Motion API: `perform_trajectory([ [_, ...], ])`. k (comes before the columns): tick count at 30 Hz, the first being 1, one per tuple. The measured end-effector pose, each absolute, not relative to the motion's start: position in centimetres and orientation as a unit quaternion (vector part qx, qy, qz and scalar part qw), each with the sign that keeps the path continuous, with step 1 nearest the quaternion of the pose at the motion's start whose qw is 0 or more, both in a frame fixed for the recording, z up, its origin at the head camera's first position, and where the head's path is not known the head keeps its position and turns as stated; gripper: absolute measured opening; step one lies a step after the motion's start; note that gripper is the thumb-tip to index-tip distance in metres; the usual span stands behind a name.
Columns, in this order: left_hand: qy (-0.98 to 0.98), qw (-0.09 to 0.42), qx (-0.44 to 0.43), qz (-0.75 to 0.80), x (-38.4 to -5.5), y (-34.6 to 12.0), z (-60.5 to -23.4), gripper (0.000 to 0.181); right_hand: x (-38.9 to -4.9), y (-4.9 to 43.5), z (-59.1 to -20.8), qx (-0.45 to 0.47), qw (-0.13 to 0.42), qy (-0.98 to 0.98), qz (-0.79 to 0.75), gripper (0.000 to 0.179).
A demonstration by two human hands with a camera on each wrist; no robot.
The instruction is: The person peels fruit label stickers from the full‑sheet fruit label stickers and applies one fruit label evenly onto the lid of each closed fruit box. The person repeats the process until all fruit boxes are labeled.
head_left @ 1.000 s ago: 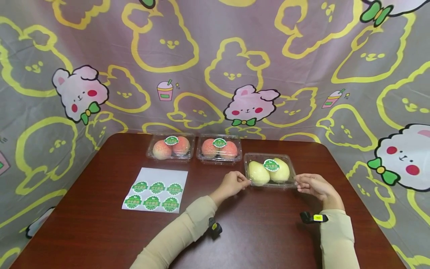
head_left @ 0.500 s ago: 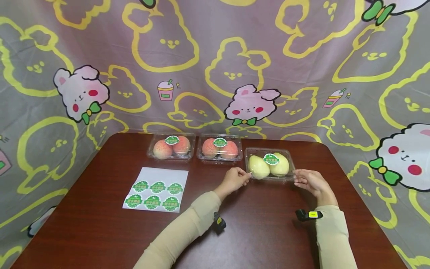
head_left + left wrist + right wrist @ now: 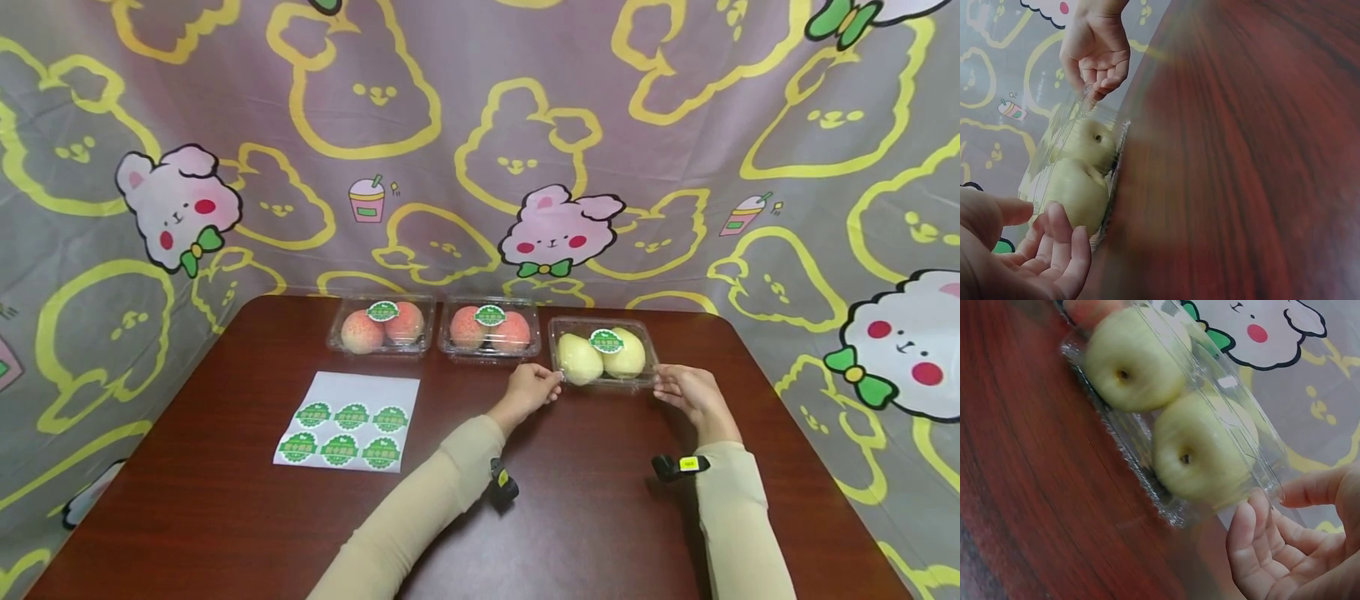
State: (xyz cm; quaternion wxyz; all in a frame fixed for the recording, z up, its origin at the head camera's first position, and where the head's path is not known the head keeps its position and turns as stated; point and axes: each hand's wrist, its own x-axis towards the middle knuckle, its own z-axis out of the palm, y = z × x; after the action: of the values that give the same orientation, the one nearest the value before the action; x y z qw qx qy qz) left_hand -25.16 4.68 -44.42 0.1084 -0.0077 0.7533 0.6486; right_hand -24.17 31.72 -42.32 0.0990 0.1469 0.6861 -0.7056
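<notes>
A clear plastic clamshell box (image 3: 645,379) with two pale yellow pears (image 3: 624,354) inside stands at the right of the row, a round green label (image 3: 606,341) on its lid. My left hand (image 3: 528,392) pinches its near left corner between thumb and fingers. At the near right corner, my right hand (image 3: 693,396) pinches the rim; the right wrist view shows thumb and fingertips on the clear edge. Both pears (image 3: 1200,450) face the right wrist camera with their dimpled ends. From the left wrist, the box (image 3: 1113,187) spans between the two hands.
Two clear boxes of pink peaches, a left one (image 3: 337,343) and a middle one (image 3: 447,348), stand to the left, both labelled. A white sheet (image 3: 367,390) of several green round stickers lies front left. A patterned curtain (image 3: 420,183) hangs behind the brown table (image 3: 225,517).
Both hands have slid the pear box away from me, toward the table's back edge, nearly level with the peach boxes. The peach boxes and sticker sheet stay put.
</notes>
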Motion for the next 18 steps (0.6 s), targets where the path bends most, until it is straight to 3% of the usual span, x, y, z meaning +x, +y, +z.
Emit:
perform_trajectory([
  [8, 0.691, 0.127, -0.05, 0.71, -26.2, 5.6, -44.7, 0.025, -25.2, 31.0, -42.4, 0.192, 0.054, 0.677, -0.709, 0.029],
  [18, 0.68, 0.112, -0.086, 0.72, -27.0, 6.3, -44.9, 0.026, -26.8, 30.2, -42.3, 0.223, 0.016, 0.675, -0.703, 0.02],
])
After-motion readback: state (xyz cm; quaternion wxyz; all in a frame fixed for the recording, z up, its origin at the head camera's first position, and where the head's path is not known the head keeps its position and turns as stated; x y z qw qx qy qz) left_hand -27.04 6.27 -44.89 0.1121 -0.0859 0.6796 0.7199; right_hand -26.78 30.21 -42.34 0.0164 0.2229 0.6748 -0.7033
